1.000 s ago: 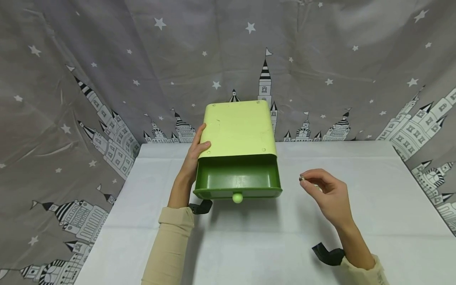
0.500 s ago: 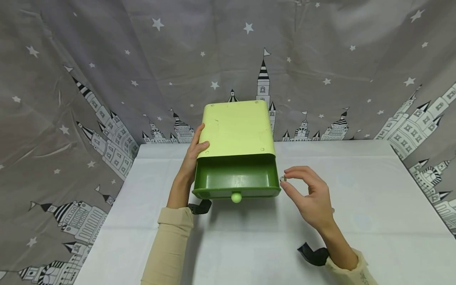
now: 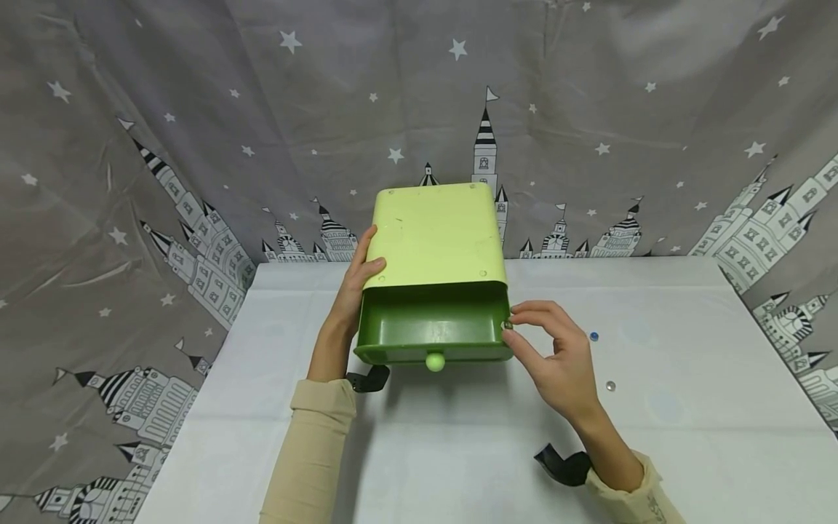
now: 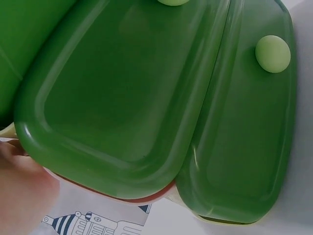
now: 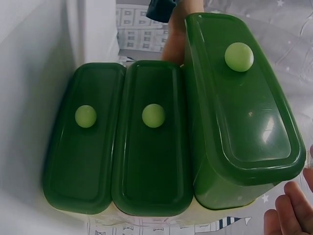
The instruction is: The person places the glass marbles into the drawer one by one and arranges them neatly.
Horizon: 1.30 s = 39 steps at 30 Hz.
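On the near right of the desk (image 3: 707, 349), a small silver piece (image 3: 611, 386) was left lying, with a small blue piece (image 3: 593, 336) a little farther off. Between them and the case, a small shiny piece (image 3: 507, 325) was pinched narrowly in the right hand (image 3: 553, 360), at the right rim of the pulled-out top drawer (image 3: 393, 355); whether the rim was touched could not be told.

For this step, the pinch is judged best kept light but firm, as so small a piece could easily be dropped outside the wall. The fingertips would best be brought fully inside the rim and low over the drawer's floor before any loosening, without the rim being knocked. Steadiness was offered by the left hand (image 3: 356, 287), spread along the left side of the yellow-green case (image 3: 439, 233), its thumb laid over the top.

Only from above were the drawer's bare inside, the pinched piece and the two loose pieces shown. By the right wrist view, two closed lower drawers, the middle one (image 5: 151, 161) and the bottom one (image 5: 80, 161), were revealed, both hidden from the head view. Farthest, a grey castle-printed curtain (image 3: 556, 65) was hung.
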Tool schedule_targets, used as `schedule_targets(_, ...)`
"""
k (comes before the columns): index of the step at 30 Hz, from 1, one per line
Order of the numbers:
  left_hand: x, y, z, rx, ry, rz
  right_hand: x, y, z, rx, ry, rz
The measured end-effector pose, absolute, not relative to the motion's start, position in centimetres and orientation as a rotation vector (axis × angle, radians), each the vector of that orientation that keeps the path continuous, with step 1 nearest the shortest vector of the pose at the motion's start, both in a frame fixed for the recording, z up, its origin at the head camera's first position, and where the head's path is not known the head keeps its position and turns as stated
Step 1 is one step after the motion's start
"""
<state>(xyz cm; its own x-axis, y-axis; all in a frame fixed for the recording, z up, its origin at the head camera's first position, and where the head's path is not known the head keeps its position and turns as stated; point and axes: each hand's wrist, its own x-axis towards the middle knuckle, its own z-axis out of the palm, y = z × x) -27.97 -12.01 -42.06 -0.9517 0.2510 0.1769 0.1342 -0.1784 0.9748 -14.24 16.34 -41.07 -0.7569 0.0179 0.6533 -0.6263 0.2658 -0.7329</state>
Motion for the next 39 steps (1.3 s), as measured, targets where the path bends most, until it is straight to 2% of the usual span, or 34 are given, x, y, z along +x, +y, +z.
schedule_targets(39, -28.0, -12.0, -42.3, 0.484, 1.939, 2.332, -14.1, 16.8, -41.7, 0.565, -1.997, 1.588)
